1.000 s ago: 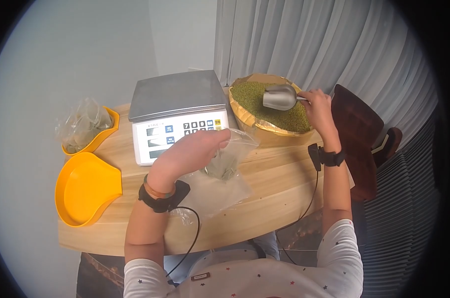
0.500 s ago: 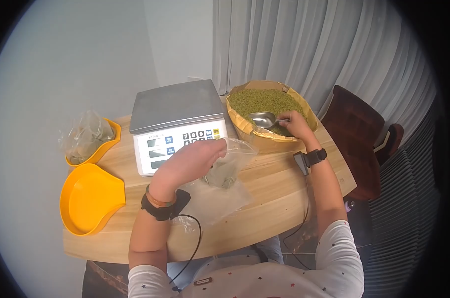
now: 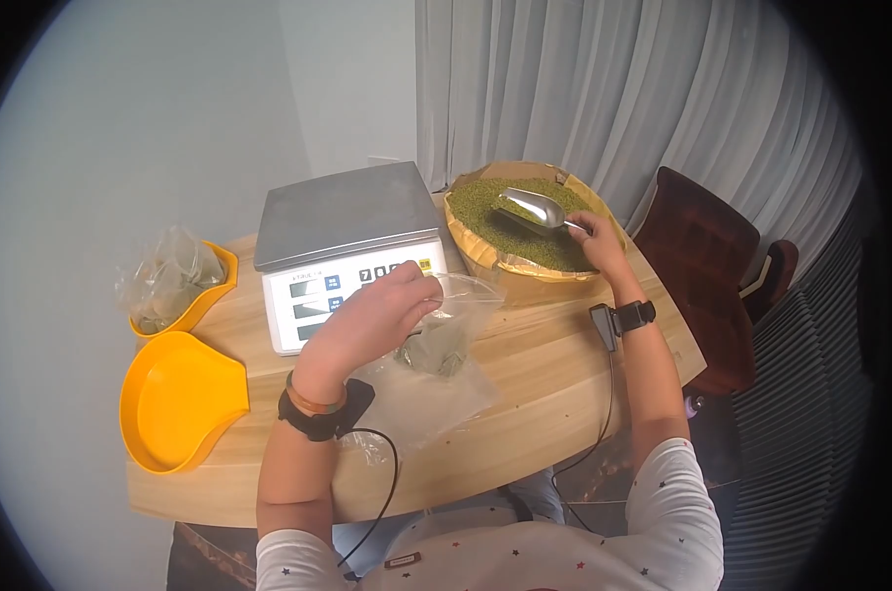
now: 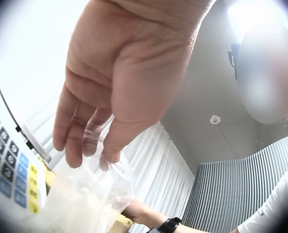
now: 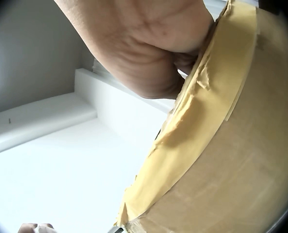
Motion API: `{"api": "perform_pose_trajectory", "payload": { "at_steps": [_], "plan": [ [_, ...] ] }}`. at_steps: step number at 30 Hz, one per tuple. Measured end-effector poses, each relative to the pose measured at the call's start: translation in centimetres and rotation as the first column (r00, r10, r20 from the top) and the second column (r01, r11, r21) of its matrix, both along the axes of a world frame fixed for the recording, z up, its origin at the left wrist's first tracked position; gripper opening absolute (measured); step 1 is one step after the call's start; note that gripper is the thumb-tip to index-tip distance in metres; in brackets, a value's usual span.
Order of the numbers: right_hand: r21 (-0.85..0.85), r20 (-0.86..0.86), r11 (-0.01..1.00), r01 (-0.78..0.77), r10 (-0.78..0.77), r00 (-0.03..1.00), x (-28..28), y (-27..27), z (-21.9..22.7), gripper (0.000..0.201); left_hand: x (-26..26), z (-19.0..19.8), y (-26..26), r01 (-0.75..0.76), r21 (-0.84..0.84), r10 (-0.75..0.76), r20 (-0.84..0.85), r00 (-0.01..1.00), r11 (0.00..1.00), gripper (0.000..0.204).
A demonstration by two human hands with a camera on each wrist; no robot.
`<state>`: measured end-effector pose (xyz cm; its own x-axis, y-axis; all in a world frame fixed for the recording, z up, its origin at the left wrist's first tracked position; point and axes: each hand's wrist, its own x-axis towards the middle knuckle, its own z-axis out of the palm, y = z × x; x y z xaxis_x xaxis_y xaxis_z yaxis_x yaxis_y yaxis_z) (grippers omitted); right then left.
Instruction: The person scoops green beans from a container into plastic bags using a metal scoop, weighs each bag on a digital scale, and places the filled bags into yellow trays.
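My left hand [image 3: 377, 313] pinches the top edge of a clear plastic bag [image 3: 444, 353] over the near part of the table. Some green contents show low in the bag. In the left wrist view, thumb and fingertips meet at the rim of the bag [image 4: 88, 194]. My right hand [image 3: 602, 246] grips the handle of a metal scoop [image 3: 537, 205], held close over the small green beans [image 3: 500, 231]. These fill a wide tub [image 3: 490, 258] with a yellow paper rim. In the right wrist view, the tub's wall [image 5: 241, 145] hides the fingertips and most of the scoop.
A scale [image 3: 352, 222] with a grey plate and keypad stands left of the tub. An orange tray [image 3: 175, 399] lies at the table's left, and another orange tray [image 3: 227, 271] behind it holds filled plastic bags [image 3: 170, 281]. A dark red chair [image 3: 697, 266] stands at the right.
The right hand has dipped the scoop toward the tub's near side, then raised it with its mouth turned toward the back left. The left hand keeps holding the bag, almost in place.
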<state>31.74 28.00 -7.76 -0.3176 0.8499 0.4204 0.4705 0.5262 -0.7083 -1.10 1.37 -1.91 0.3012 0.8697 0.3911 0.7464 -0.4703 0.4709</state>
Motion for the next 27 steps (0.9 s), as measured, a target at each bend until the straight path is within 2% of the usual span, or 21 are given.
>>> {"api": "perform_pose_trajectory", "payload": {
  "at_steps": [6, 8, 10, 15, 18, 20, 21, 23, 24, 26, 27],
  "plan": [
    [0.008, 0.016, 0.998, -0.057, 0.056, 0.998, 1.1, -2.7, 3.4, 0.021, -0.1, -0.5, 0.3, 0.006, 0.029, -0.006, -0.002, 1.000, 1.000, 0.013],
    [0.010, 0.035, 0.994, -0.107, 0.107, 0.994, 1.5, -3.1, 4.7, 0.021, -0.2, -0.6, 0.4, 0.011, 0.031, -0.010, -0.008, 1.000, 0.999, 0.013],
    [-0.100, 0.028, 0.980, -0.173, 0.176, 0.984, 1.3, -4.7, 6.8, 0.022, -0.2, -0.5, 0.4, 0.004, 0.022, -0.003, -0.025, 1.000, 1.000, 0.013],
    [-0.090, 0.111, 0.959, -0.268, 0.277, 0.954, -0.6, -9.3, 10.6, 0.021, 0.0, -0.2, 0.1, -0.009, 0.016, 0.009, -0.020, 1.000, 1.000, 0.013],
    [-0.025, 0.194, 0.937, -0.347, 0.346, 0.918, -1.9, -11.1, 11.6, 0.021, 0.0, -0.3, 0.1, 0.001, 0.022, -0.001, -0.008, 1.000, 1.000, 0.013],
    [0.130, 0.293, 0.898, -0.421, 0.371, 0.881, -2.8, -11.9, 11.8, 0.021, 0.0, -0.3, 0.1, 0.009, 0.030, -0.009, -0.002, 1.000, 0.999, 0.013],
    [0.130, 0.291, 0.898, -0.421, 0.372, 0.882, -3.2, -12.4, 12.1, 0.021, 0.0, -0.3, 0.1, 0.003, 0.025, -0.003, -0.005, 1.000, 1.000, 0.013],
    [0.287, 0.465, 0.841, -0.458, 0.295, 0.835, -4.1, -13.6, 12.7, 0.021, 0.0, -0.2, 0.0, -0.004, 0.017, 0.004, -0.009, 1.000, 1.000, 0.013],
    [0.285, 0.463, 0.842, -0.458, 0.297, 0.835, -4.5, -14.4, 12.8, 0.021, 0.0, -0.2, 0.0, 0.007, 0.022, -0.007, 0.004, 1.000, 1.000, 0.012],
    [0.419, 0.554, 0.796, -0.438, 0.158, 0.817, -5.2, -16.1, 12.8, 0.023, 0.0, -0.3, 0.0, 0.020, 0.021, -0.020, 0.016, 1.000, 1.000, 0.012],
    [0.430, 0.555, 0.777, -0.459, 0.174, 0.814, -5.5, -16.5, 12.6, 0.027, 0.0, -0.4, 0.1, 0.022, 0.023, -0.022, 0.013, 1.000, 0.999, 0.012]
  ]
}}
